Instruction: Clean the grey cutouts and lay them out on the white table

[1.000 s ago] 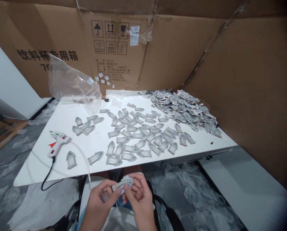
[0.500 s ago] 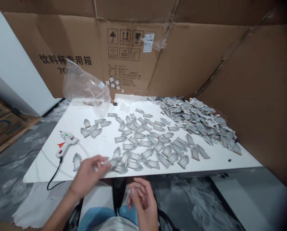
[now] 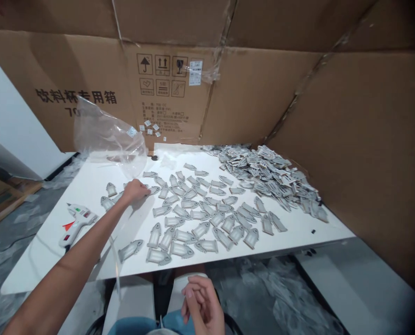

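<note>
My left hand reaches over the white table, its fingers pinched on the end of a grey pointed flat piece. Several like it lie spread on the table, flat, pale in the middle and pointed at one end. One such piece is alone near the front edge, below my left forearm. My right hand rests above my lap in front of the table, its fingers loosely curled and no object visible in it. My left hand and forearm partly hide some pieces at the left.
A white glue gun lies at the left of the white table. A heap of grey pieces fills the back right. A clear plastic bag stands against the cardboard wall. A small black bit lies near the right edge.
My left hand has moved forward from the front edge to a piece farther back. The piece it held now appears to lie near the front edge. My view has shifted right.
</note>
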